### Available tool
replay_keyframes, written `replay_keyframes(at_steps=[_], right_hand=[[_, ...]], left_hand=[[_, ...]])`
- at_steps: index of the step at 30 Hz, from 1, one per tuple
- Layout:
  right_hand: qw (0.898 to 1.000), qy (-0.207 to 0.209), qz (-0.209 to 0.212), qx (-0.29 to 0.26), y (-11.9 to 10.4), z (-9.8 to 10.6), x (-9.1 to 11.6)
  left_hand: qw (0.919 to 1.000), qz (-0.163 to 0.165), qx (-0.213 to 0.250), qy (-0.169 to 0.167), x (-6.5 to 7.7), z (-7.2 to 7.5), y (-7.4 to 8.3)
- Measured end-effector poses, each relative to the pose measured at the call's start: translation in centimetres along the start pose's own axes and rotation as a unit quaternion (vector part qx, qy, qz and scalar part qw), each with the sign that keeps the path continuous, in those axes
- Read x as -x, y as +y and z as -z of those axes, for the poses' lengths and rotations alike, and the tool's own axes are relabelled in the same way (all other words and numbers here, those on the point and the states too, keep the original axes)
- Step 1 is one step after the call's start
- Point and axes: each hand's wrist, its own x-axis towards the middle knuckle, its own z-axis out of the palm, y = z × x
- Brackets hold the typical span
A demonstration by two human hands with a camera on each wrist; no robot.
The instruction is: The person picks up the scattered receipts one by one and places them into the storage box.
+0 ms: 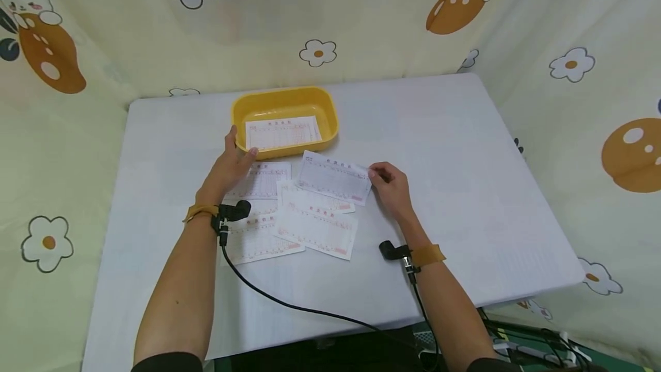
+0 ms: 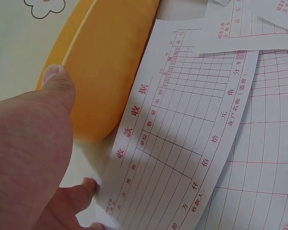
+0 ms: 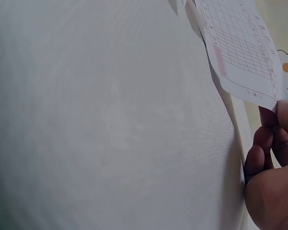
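Observation:
In the head view my right hand [image 1: 392,187] pinches the right end of a printed receipt slip [image 1: 330,175] between thumb and fingertips. The right wrist view shows the slip [image 3: 245,52] raised and slightly bent, its corner in the pinch. My left hand [image 1: 229,168] holds the near left corner of a yellow plastic tray [image 1: 330,131], thumb [image 2: 55,76] against its outer wall. Inside the tray lie receipt slips [image 1: 283,132]. On the table in front of it, more receipt slips [image 1: 315,228] overlap in a loose spread, partly hidden by the left wrist.
A white-covered table [image 1: 454,188] bears everything, with its near edge by the forearms. Black cables [image 1: 304,307] run from both wrist cameras, one across the table. Patterned curtains [image 1: 372,16] stand behind and at the sides. Wires and a power strip [image 1: 537,349] lie below, at the right.

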Motion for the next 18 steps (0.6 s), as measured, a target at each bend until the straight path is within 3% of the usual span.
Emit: replay_keyframes(at_steps=[5,18], right_hand=[[1.0,-0.002,0.003,-0.009,-2.1,0.2,0.7],[0.999,0.004,-0.03,-0.042,-2.4,0.2,0.3]], left_hand=[[1.0,0.007,-0.003,0.001,0.1,-0.2,-0.2],[0.9995,-0.023,-0.005,0.021,0.0,-0.3,-0.2]])
